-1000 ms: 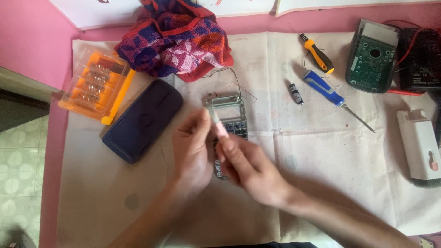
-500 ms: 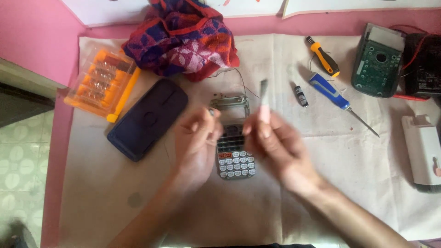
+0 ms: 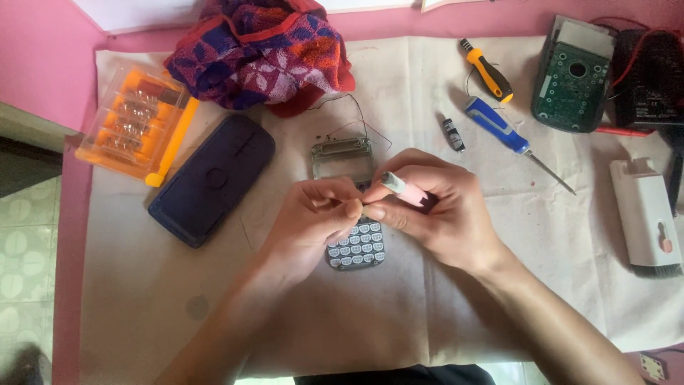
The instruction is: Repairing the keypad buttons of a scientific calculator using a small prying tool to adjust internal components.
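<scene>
Bright, even daylight, soft and diffuse; no hard light source visible. Shadows faint and short: a soft one under the right hand [image 3: 434, 214] and left hand [image 3: 310, 224] on the white cloth [image 3: 499, 299], thin ones beside the blue screwdriver [image 3: 499, 128] and dark case [image 3: 210, 178]. Mild glare on the orange plastic box [image 3: 132, 121] far left. Cloth near blown out at right but weave folds readable. Overall sharpness moderate, compression softness throughout; keypad [image 3: 356, 246] keys legible as shapes only. Fingers slightly soft, no strong motion blur. Slight wide-angle bending at the edges. Near-left floor corner dim.
</scene>
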